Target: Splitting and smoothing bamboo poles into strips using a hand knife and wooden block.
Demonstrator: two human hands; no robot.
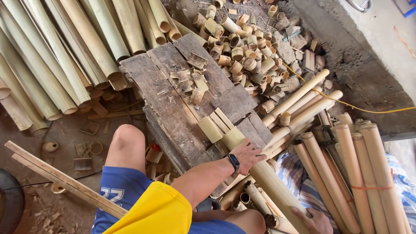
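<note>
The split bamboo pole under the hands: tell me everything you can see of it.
The bamboo pole is pale yellow-green, long and round. It lies slanted across the near edge of the worn wooden block, its far end split lengthwise into several flat strips that fan apart on the wood. The left hand presses on it just behind the split; the right hand rests on its lower part near the frame's bottom edge. Other bamboo poles lie beside it.

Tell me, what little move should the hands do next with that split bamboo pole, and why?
Probably push the bamboo pole a bit farther onto the wooden board. The left hand already presses it there, the right hand holds its back end, and only the split tip lies on the board.
</note>
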